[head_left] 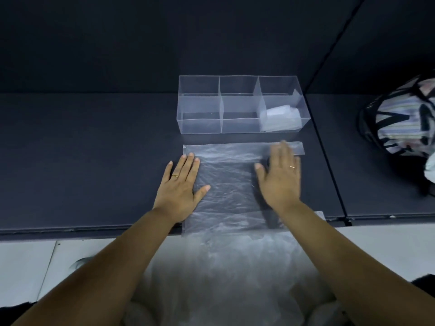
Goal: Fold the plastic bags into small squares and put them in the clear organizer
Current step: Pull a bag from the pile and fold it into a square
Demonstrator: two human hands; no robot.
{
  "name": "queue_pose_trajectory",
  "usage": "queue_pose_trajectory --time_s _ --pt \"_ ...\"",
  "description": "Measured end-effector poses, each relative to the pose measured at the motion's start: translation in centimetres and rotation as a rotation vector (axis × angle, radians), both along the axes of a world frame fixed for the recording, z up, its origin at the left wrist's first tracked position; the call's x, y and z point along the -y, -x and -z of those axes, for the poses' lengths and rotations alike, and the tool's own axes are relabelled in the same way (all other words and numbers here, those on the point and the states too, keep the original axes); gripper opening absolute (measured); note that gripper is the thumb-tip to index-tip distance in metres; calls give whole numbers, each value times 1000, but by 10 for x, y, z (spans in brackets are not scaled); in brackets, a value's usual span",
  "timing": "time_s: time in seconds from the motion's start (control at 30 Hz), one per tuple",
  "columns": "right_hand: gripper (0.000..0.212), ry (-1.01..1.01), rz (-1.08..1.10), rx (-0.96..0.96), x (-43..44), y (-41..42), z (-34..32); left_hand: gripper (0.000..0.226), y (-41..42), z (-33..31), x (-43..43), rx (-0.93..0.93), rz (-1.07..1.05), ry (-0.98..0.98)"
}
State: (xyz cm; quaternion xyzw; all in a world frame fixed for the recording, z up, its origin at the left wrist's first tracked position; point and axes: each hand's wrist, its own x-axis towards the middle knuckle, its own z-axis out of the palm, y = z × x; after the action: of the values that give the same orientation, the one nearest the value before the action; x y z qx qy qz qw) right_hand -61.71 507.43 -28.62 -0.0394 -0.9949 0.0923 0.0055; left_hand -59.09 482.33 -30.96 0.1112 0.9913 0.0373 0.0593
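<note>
A clear plastic bag [229, 184] lies flat on the dark table, spread from the organizer's front toward me and hanging over the near edge. My left hand [182, 184] rests flat on the bag's left edge, fingers straight. My right hand [281, 177] lies flat on the bag's right side, slightly blurred. The clear organizer [200, 124] with three compartments stands just behind the bag. Its right compartment holds folded plastic bags [281, 118]; the left and middle ones hold nothing.
A striped fabric bag with black straps [400, 118] sits at the right on the adjoining table panel. More crumpled clear plastic [223, 274] lies in my lap below the table's near edge [94, 230]. A dark wall rises behind the organizer.
</note>
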Motion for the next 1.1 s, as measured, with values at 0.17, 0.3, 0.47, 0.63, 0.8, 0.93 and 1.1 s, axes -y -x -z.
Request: queue_pose_trajectory --time_s 0.17,0.3,0.47,0.63,0.8,0.93,1.1 --pt "67 -5 -196 153 25 18 13 79 1 1 4 -2 15 4" --pt "67 -82 121 139 -46 18 14 77 1 -1 7 19 17 30" --pt "68 -70 297 25 -85 -18 -12 78 -11 -18 0 57 -27 -23" --pt "59 170 -210 -45 33 -97 -8 63 -77 -26 -39 -131 128 -174" --pt "70 -35 -417 53 25 -117 15 80 -103 -16 -17 -35 149 43" --pt "82 -170 -377 178 -64 -106 12 85 -102 -13 4 15 156 188" --pt "78 -209 -351 143 -113 -111 -11 64 -103 -17 6 10 124 187"
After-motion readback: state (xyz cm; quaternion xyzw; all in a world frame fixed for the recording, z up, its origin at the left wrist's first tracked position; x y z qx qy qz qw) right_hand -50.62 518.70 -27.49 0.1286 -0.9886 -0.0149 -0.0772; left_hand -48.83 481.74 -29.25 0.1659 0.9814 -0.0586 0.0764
